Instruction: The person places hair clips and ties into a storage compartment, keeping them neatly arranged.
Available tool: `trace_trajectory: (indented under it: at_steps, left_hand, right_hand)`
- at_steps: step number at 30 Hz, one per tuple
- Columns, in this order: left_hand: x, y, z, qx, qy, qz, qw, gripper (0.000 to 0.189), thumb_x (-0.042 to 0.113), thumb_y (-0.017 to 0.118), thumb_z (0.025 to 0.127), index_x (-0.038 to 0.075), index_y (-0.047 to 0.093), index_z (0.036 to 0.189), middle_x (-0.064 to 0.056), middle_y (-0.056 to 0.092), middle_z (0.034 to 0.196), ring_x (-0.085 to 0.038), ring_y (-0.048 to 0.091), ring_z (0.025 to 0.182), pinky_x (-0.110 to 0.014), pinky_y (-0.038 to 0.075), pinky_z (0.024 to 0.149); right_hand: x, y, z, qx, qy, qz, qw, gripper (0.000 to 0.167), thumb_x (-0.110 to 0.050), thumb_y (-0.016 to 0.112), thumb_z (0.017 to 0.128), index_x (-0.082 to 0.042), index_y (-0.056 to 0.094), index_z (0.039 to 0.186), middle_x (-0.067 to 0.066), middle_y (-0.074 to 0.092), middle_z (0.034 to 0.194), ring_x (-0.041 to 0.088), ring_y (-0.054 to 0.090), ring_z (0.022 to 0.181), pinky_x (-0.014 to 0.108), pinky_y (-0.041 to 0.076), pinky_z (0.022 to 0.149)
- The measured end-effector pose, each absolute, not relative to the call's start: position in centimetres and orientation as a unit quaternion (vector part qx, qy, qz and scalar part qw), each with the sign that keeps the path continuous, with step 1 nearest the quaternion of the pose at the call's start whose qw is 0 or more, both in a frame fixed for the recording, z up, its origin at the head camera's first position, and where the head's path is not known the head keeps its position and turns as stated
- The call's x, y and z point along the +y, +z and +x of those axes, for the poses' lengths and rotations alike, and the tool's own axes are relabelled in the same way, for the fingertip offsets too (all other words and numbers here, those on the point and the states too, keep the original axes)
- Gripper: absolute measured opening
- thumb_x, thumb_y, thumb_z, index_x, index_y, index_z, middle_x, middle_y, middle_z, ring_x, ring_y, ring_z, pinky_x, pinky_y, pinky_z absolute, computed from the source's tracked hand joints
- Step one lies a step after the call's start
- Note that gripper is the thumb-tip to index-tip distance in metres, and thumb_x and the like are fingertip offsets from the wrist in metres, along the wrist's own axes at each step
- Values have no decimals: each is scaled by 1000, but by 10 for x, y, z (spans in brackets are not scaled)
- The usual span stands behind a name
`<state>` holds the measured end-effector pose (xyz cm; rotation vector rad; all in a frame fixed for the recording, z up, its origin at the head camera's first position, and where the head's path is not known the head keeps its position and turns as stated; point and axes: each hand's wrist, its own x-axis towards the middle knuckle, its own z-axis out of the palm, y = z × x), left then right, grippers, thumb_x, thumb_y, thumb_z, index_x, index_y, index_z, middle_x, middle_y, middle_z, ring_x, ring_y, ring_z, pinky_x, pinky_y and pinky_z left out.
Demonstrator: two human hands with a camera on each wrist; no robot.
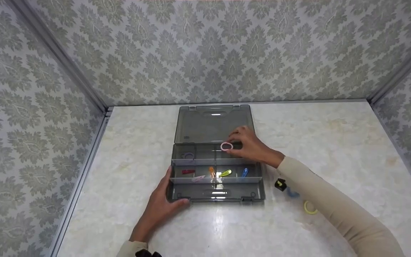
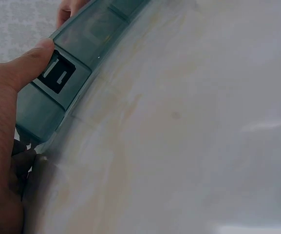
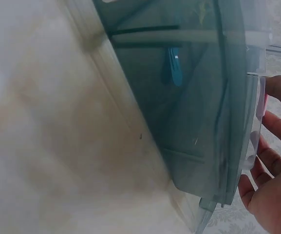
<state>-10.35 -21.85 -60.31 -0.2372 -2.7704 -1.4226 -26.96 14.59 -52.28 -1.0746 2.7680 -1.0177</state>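
Observation:
A smoky grey compartment box lies with its lid folded back. My right hand pinches a pale pink hair tie between thumb and fingers, over the back row of compartments. In that row, at the left, lies a purple hair tie. Hair clips fill part of the middle row: red, pink, orange, yellow-green and blue. My left hand grips the box's front left corner, thumb on the front edge by a latch.
To the right of the box, a blue hair tie and a yellow hair tie lie on the marbled tabletop, near my right forearm. A black wrist camera hangs by that sleeve. Patterned walls enclose the table's back and sides.

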Motion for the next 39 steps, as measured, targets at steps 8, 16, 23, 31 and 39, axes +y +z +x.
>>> trace_trajectory:
  at_steps: [8,16,23,31,39]
  left_hand:
    - [-220,-606,-103,-886,-454,-87,18,128,51,97,83,18,19,179,-17,31,179,-40,34,163,-60,33,130]
    - [-220,-603,-104,-887,-455,-81,10,130,54,97,82,17,18,179,-16,30,180,-39,33,163,-59,32,131]
    - [-219,-603,-103,-882,-467,-66,-4,131,54,97,82,19,17,179,-15,28,180,-40,31,164,-61,31,131]
    - [-219,-603,-104,-883,-465,-65,-4,130,51,98,82,18,17,179,-15,28,180,-39,31,165,-59,29,132]
    - [-219,-603,-105,-885,-461,-58,-11,130,54,97,83,22,15,179,-14,28,181,-39,31,164,-60,29,132]
  right_hand:
    - [131,-514,-277,882,-305,-356,42,36,-25,89,96,-3,80,123,20,66,136,40,53,129,63,45,110]
    - [114,-507,-285,874,-298,-379,56,33,-24,90,96,-2,81,119,20,67,135,39,53,127,62,47,108]
    - [97,-508,-284,869,-278,-405,55,32,-25,90,96,-3,81,117,19,66,134,38,52,125,61,45,108]
    - [81,-512,-284,874,-226,-426,58,31,-28,89,97,-5,83,117,18,66,137,37,53,127,58,47,110]
    - [68,-506,-286,878,-203,-425,89,32,-33,87,99,-6,85,118,17,68,139,35,52,127,55,46,110]
